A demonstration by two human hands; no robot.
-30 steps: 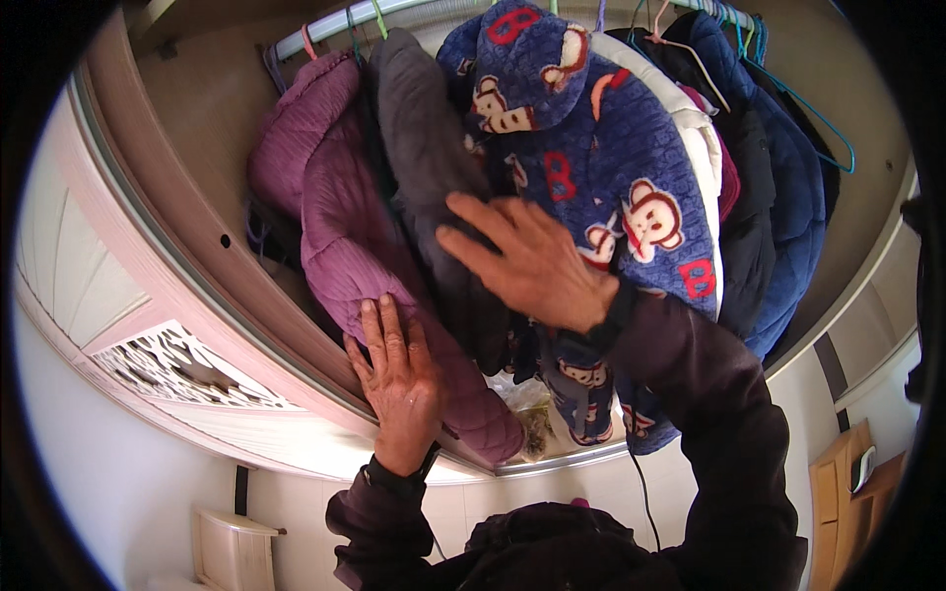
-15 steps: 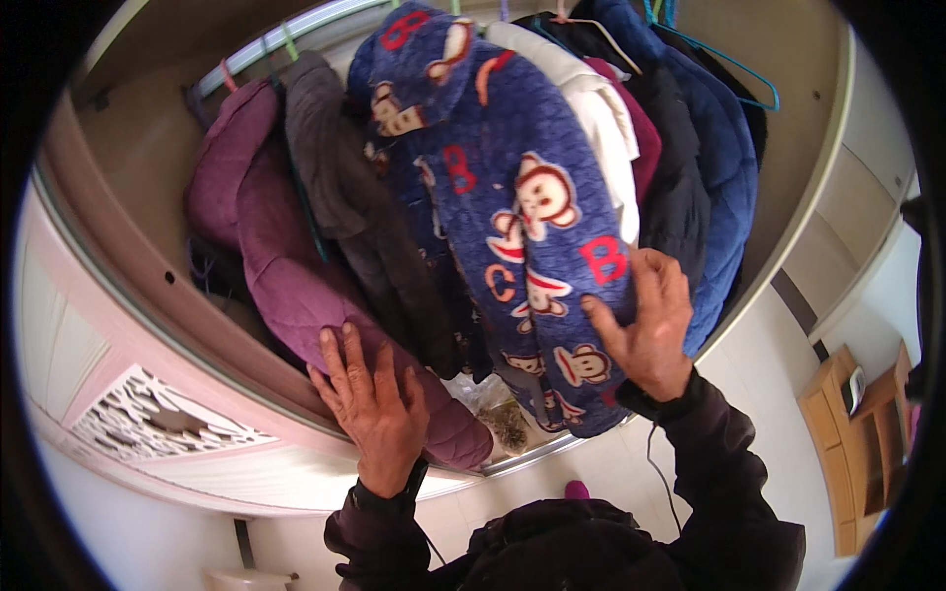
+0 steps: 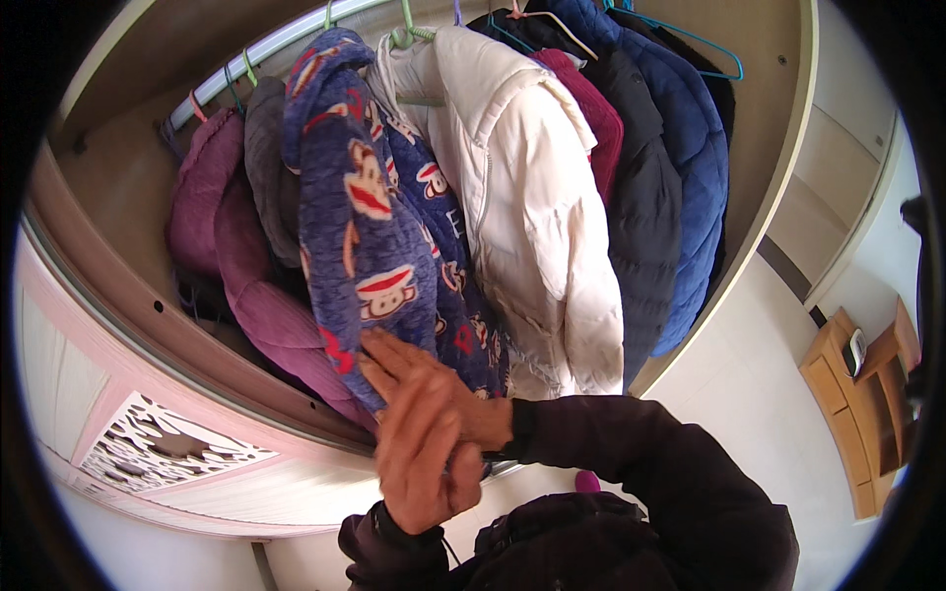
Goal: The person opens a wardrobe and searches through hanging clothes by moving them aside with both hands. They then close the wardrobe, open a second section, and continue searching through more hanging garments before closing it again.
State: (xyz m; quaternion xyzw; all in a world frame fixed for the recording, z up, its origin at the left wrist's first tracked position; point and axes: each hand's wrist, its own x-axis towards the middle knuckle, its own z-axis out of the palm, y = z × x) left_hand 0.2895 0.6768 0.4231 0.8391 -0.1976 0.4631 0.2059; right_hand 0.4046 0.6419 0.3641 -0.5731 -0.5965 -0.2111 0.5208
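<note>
A blue fleece hooded garment (image 3: pixel 340 217) with a monkey-face print hangs from the closet rail, its front turned partly to the right. My right hand (image 3: pixel 473 409) reaches across to the left and lies against its lower edge with fingers stretched out. In front of it, my left hand (image 3: pixel 419 463) is raised, fingers loosely bent and apart, with nothing seen in it; it covers part of the right hand. Beside the fleece hangs a white puffy jacket (image 3: pixel 537 217), now widely exposed. A purple quilted coat (image 3: pixel 261 295) hangs left of the fleece, a grey garment (image 3: pixel 271 167) between them.
To the right hang a maroon knit (image 3: pixel 591 108), a black puffer jacket (image 3: pixel 645 207) and a blue puffer jacket (image 3: pixel 695 167). The metal rail (image 3: pixel 271 54) runs along the top. A pink-and-white sliding door (image 3: pixel 177 453) borders the lower left. A wooden shelf unit (image 3: pixel 847 404) stands at right.
The blue fleece has swung left, uncovering the white jacket. My right hand moved left with it; my left hand came off the purple coat and rose in front of the right hand.
</note>
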